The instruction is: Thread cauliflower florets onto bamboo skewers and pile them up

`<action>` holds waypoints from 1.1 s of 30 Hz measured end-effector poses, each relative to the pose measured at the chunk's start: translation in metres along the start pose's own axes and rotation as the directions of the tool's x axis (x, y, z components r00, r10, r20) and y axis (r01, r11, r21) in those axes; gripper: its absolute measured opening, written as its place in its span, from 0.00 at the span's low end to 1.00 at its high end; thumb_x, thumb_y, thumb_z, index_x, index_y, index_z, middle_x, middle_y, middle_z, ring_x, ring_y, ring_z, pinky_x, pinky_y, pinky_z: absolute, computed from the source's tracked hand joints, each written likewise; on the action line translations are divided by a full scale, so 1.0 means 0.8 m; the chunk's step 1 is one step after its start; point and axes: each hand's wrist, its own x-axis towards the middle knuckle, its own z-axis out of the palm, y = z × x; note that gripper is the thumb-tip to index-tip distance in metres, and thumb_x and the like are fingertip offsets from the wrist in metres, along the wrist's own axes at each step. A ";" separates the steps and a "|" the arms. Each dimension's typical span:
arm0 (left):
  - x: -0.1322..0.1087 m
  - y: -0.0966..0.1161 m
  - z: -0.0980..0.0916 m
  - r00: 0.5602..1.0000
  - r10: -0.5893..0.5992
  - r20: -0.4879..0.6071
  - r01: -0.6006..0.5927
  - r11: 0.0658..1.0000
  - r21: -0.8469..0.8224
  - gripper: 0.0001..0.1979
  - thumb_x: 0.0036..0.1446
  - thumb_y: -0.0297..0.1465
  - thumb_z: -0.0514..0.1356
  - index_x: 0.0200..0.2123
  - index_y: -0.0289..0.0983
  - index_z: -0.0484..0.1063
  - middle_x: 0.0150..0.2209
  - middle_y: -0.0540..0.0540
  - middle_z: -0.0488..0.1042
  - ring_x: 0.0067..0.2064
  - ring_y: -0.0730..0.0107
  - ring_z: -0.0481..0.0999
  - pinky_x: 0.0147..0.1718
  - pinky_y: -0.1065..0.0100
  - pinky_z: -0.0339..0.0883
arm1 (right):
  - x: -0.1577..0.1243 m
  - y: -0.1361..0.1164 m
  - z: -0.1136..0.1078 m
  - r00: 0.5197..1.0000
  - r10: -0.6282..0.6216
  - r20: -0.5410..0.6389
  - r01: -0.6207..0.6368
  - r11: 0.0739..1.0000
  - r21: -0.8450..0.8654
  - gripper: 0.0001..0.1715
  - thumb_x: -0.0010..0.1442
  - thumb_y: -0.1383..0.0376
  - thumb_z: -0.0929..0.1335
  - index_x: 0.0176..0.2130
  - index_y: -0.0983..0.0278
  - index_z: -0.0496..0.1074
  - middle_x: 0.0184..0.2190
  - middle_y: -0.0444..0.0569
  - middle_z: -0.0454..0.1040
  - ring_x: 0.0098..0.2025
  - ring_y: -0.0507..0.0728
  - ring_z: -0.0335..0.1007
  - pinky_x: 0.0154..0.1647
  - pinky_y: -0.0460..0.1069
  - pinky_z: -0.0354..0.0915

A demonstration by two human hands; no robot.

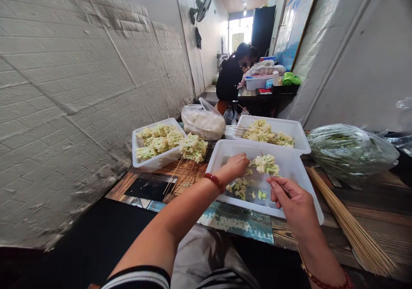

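Note:
My right hand [289,197] pinches a thin wooden skewer [270,174] above the near white tray [214,162]. Cauliflower florets [266,164] are threaded on its upper end. Over the same tray, my left hand [237,165] has its fingers curled downward; whatever lies between the fingertips is hidden. Loose cauliflower pieces [240,188] and small green stem bits [262,194] are on the tray's bottom, close to both hands. To the left, a bunch of cauliflower skewers [194,147] rests against a second white tray [149,165] filled with more cauliflower.
Behind the near tray is another white tray [301,136] with cauliflower skewers. A bundle of bare skewers [349,220] lies at right, by a plastic bag of greens [350,149]. A white bag [204,119] stands at the back. Beyond, a person [230,76] sits at another table.

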 end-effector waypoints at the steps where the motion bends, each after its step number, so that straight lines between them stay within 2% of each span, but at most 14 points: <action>1: 0.000 0.002 -0.004 1.000 -0.005 0.001 0.005 1.000 0.012 0.12 0.37 0.18 0.62 0.14 0.37 0.64 0.27 0.41 0.70 0.38 0.56 0.72 0.42 0.60 0.63 | 0.000 -0.001 0.000 1.000 0.003 0.000 -0.003 1.000 0.004 0.22 0.54 0.50 0.69 0.38 0.64 0.76 0.19 0.41 0.67 0.20 0.50 0.60 0.19 0.45 0.59; 5: -0.007 0.016 -0.029 0.999 -0.037 0.019 0.037 0.999 -0.025 0.05 0.42 0.21 0.61 0.22 0.35 0.68 0.25 0.46 0.71 0.34 0.63 0.73 0.36 0.64 0.65 | 0.002 0.001 0.000 1.000 0.017 -0.002 -0.017 1.000 0.010 0.22 0.54 0.49 0.69 0.38 0.64 0.76 0.19 0.41 0.67 0.19 0.50 0.59 0.19 0.45 0.58; 7: -0.019 0.024 -0.040 0.997 -0.054 0.047 0.060 0.990 -0.128 0.02 0.48 0.26 0.60 0.28 0.35 0.69 0.26 0.47 0.72 0.31 0.68 0.74 0.31 0.68 0.66 | 0.003 0.002 0.000 1.000 0.022 0.001 -0.022 1.000 0.010 0.21 0.54 0.49 0.69 0.38 0.64 0.76 0.19 0.40 0.66 0.19 0.50 0.59 0.19 0.45 0.58; 8: -0.028 0.027 -0.045 0.996 -0.060 0.064 0.072 0.975 -0.212 0.04 0.51 0.29 0.59 0.32 0.35 0.68 0.27 0.47 0.73 0.30 0.70 0.75 0.29 0.70 0.66 | 0.002 0.002 0.000 1.000 0.021 0.008 -0.021 1.000 0.007 0.21 0.55 0.50 0.69 0.39 0.64 0.76 0.19 0.40 0.66 0.19 0.50 0.59 0.19 0.45 0.58; 10: -0.048 0.032 -0.050 0.992 -0.087 0.095 0.126 0.813 -0.568 0.11 0.50 0.35 0.62 0.33 0.34 0.67 0.30 0.46 0.74 0.30 0.71 0.76 0.27 0.72 0.65 | 0.001 0.001 -0.001 0.999 0.017 0.028 -0.017 1.000 -0.008 0.21 0.56 0.50 0.68 0.39 0.64 0.76 0.18 0.40 0.66 0.19 0.50 0.59 0.19 0.45 0.58; 12: -0.068 0.034 -0.050 0.989 -0.127 0.074 0.139 0.643 -0.753 0.17 0.46 0.39 0.67 0.33 0.34 0.67 0.31 0.46 0.74 0.29 0.74 0.74 0.26 0.74 0.64 | -0.001 0.000 -0.001 0.999 0.007 0.036 -0.006 0.999 -0.038 0.21 0.56 0.51 0.68 0.40 0.65 0.76 0.18 0.40 0.65 0.19 0.50 0.59 0.19 0.45 0.58; 13: -0.076 0.034 -0.049 0.987 -0.149 0.062 0.139 0.587 -0.798 0.19 0.44 0.40 0.68 0.32 0.33 0.69 0.31 0.46 0.74 0.28 0.75 0.74 0.26 0.74 0.64 | -0.002 -0.001 0.000 0.999 0.001 0.042 0.002 0.998 -0.060 0.22 0.56 0.51 0.68 0.40 0.65 0.77 0.17 0.41 0.66 0.19 0.50 0.59 0.19 0.45 0.58; 16: -0.092 0.035 -0.041 0.977 -0.211 0.025 0.129 0.496 -0.858 0.20 0.40 0.40 0.70 0.31 0.32 0.72 0.29 0.47 0.73 0.27 0.77 0.71 0.25 0.75 0.62 | -0.005 -0.002 0.001 0.997 -0.030 0.074 0.042 0.986 -0.159 0.21 0.56 0.52 0.68 0.39 0.65 0.78 0.19 0.43 0.69 0.21 0.52 0.62 0.20 0.46 0.59; 19: -0.097 0.036 -0.035 0.971 -0.240 -0.012 0.101 0.452 -0.886 0.19 0.38 0.39 0.71 0.29 0.32 0.73 0.29 0.47 0.73 0.25 0.78 0.70 0.23 0.74 0.60 | -0.004 -0.003 0.003 0.992 -0.077 0.105 0.102 0.958 -0.267 0.19 0.55 0.53 0.69 0.37 0.64 0.79 0.22 0.46 0.73 0.21 0.52 0.65 0.20 0.46 0.60; 21: -0.098 0.038 -0.034 0.970 -0.244 -0.023 0.088 0.434 -0.896 0.19 0.38 0.39 0.71 0.28 0.32 0.72 0.30 0.47 0.73 0.25 0.79 0.69 0.23 0.74 0.58 | -0.004 -0.004 0.004 0.988 -0.105 0.117 0.137 0.939 -0.314 0.18 0.55 0.53 0.68 0.36 0.63 0.79 0.21 0.45 0.73 0.20 0.52 0.64 0.20 0.46 0.60; 26: -0.100 0.040 -0.037 0.970 -0.241 -0.036 0.073 0.428 -0.901 0.16 0.41 0.39 0.69 0.28 0.33 0.72 0.27 0.48 0.73 0.23 0.81 0.64 0.22 0.75 0.54 | -0.004 -0.005 0.006 0.981 -0.126 0.151 0.172 0.922 -0.346 0.17 0.55 0.54 0.68 0.36 0.63 0.80 0.21 0.45 0.74 0.19 0.51 0.63 0.20 0.46 0.60; 33: -0.101 0.040 -0.037 0.965 -0.261 -0.023 0.094 0.428 -0.899 0.16 0.41 0.38 0.69 0.29 0.33 0.72 0.26 0.48 0.72 0.24 0.80 0.64 0.21 0.75 0.53 | -0.004 0.003 0.009 0.973 -0.157 0.169 0.212 0.895 -0.391 0.17 0.57 0.55 0.67 0.38 0.63 0.80 0.23 0.46 0.76 0.21 0.53 0.66 0.22 0.47 0.62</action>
